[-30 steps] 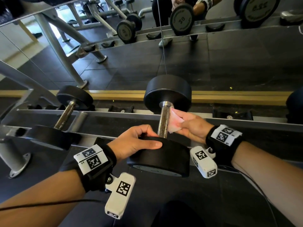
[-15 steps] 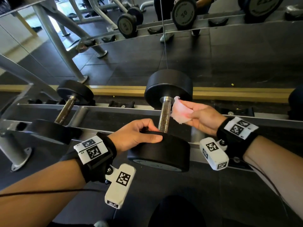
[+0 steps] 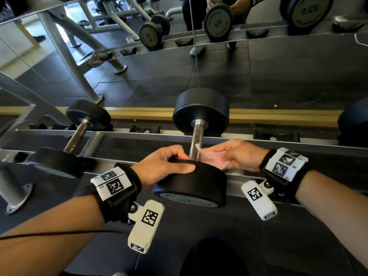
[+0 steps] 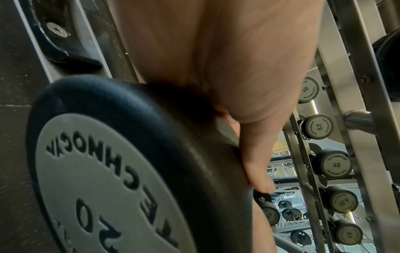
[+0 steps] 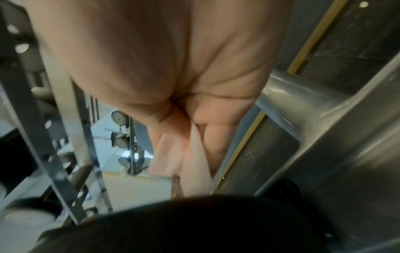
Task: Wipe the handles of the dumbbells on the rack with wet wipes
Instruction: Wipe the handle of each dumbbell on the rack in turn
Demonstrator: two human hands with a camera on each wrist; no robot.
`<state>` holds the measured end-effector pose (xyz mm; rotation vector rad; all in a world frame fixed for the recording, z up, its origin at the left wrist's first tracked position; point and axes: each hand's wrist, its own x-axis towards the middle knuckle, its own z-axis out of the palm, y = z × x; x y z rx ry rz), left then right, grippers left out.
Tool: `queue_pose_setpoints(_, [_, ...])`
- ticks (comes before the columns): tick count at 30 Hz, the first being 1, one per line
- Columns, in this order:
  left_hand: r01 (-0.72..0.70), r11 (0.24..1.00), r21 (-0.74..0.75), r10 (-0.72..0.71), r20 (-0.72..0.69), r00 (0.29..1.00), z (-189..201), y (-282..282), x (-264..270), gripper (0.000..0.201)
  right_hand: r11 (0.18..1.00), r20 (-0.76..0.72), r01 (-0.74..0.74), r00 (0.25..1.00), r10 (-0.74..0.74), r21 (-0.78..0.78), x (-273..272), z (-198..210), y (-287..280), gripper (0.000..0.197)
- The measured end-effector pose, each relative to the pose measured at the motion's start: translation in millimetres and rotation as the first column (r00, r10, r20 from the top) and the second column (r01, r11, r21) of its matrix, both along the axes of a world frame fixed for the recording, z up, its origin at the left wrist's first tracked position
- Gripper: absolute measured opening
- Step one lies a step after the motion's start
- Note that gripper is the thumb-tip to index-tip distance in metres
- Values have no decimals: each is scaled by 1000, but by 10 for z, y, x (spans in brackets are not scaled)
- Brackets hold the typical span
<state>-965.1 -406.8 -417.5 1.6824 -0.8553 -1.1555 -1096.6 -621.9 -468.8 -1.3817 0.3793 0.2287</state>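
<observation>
Dumbbell handle: our right hand pinches the wet wipe against its lower end; our left hand grips the near head. Next we should rub upward, away from our left hand's grip.

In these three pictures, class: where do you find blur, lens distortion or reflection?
Head view: rack rails bow from the wide lens; the mirror reflects the rack. Left wrist view: the hand looms soft, dumbbell lettering readable. Right wrist view: motion-smeared throughout, the wet wipe indistinct.
</observation>
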Motion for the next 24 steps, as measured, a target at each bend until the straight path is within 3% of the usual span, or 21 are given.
queue_pose_setpoints(3, [3, 1000, -6, -3, 17, 1000, 12, 10, -4, 15, 971, 114, 240, 965, -238, -4, 104, 38, -28, 42])
queue_pose_setpoints(5, [-9, 1000, -23, 9, 13, 1000, 11, 15, -16, 10, 963, 117, 269, 957, -266, -6, 180, 34, 23, 40])
queue_pose_setpoints(7, [-20, 999, -41, 21, 11, 1000, 2, 15, -27, 9, 979, 95, 202, 976, -198, -40, 233, 0, 121, 18])
queue_pose_setpoints(9, [-22, 998, -58, 22, 9, 1000, -8, 11, -27, 9, 987, 90, 152, 985, -148, -43, 201, -2, 211, 30])
queue_pose_setpoints(12, [-20, 997, -74, 20, 3, 1000, -14, 19, -29, 11, 990, 65, 120, 991, -115, -74, 76, -41, 296, 69])
queue_pose_setpoints(13, [-16, 997, -77, 16, 2, 1000, -10, 22, -33, 13, 991, 64, 119, 991, -115, -54, 39, -48, 315, 71])
queue_pose_setpoints(15, [-15, 996, -91, 15, 6, 1000, -14, 31, -37, 19, 989, 48, 144, 989, -142, -25, -2, -19, 359, 55])
queue_pose_setpoints(18, [-27, 993, -119, 28, 4, 1000, -38, 58, -47, 21, 994, 51, 92, 995, -89, -61, -42, 19, 363, 55])
queue_pose_setpoints(21, [-37, 989, -146, 41, 21, 999, -60, 91, -52, 19, 985, -3, 39, 999, -40, -171, -119, 50, 373, 25])
queue_pose_setpoints(24, [-26, 989, -144, 31, 30, 999, -81, 128, -26, 28, 954, -99, 21, 994, -53, -298, -153, 68, 356, 58])
